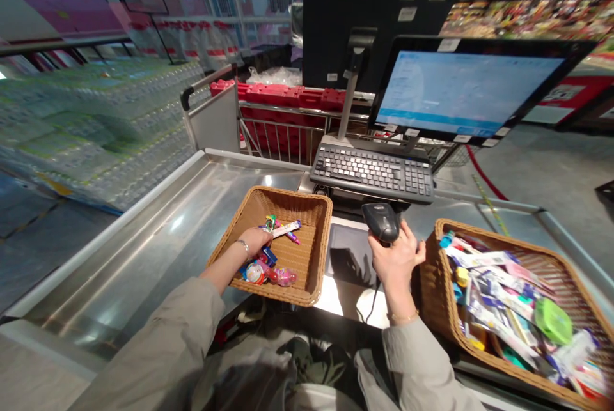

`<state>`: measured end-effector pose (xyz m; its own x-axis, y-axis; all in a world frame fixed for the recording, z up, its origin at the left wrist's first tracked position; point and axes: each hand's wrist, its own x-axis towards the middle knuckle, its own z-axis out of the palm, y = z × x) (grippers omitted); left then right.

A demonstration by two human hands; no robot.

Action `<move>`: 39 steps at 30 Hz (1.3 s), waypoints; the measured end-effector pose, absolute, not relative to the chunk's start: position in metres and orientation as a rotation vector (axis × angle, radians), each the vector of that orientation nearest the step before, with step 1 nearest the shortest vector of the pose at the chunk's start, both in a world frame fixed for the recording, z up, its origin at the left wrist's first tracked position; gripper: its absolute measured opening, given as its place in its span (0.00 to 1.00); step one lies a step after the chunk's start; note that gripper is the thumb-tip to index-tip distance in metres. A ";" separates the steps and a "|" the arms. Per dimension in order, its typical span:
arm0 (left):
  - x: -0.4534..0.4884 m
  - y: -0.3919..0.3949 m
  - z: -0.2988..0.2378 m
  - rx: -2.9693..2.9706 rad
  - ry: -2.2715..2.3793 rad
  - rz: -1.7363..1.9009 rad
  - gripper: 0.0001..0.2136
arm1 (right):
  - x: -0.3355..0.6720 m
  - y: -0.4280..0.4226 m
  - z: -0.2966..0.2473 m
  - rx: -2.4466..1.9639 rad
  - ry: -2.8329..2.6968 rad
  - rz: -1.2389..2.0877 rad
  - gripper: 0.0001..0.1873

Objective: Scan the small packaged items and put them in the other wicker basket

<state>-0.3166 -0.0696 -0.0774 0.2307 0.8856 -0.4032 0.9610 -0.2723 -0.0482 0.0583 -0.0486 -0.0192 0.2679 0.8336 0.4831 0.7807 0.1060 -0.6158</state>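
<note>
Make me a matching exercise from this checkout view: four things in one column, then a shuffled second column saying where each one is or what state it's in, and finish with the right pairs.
Things:
1. Handheld barcode scanner
2. Keyboard
3. Left hand
4. Wicker basket at the right

Places or states:
A. Heaped with packaged goods
B. Gripped in the right hand
C. Inside the sparsely filled wicker basket
D. In front of the monitor

Right pairs: 1-B, 2-D, 3-C, 4-A.

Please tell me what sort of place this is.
Probably a supermarket checkout: a steel checkout counter, a handheld barcode scanner, and a till monitor with keyboard.
</note>
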 end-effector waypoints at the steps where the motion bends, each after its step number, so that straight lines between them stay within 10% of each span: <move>1: -0.315 -0.069 -0.075 2.283 1.758 -0.495 0.10 | 0.058 -0.048 -0.019 -1.659 -1.503 0.078 0.14; 18: -0.307 -0.076 -0.076 2.202 1.919 -0.363 0.26 | 0.059 -0.053 -0.017 -1.673 -1.488 0.072 0.15; 39: -0.318 -0.071 -0.089 1.943 1.985 -0.485 0.17 | 0.058 -0.052 -0.015 -1.679 -1.485 0.104 0.14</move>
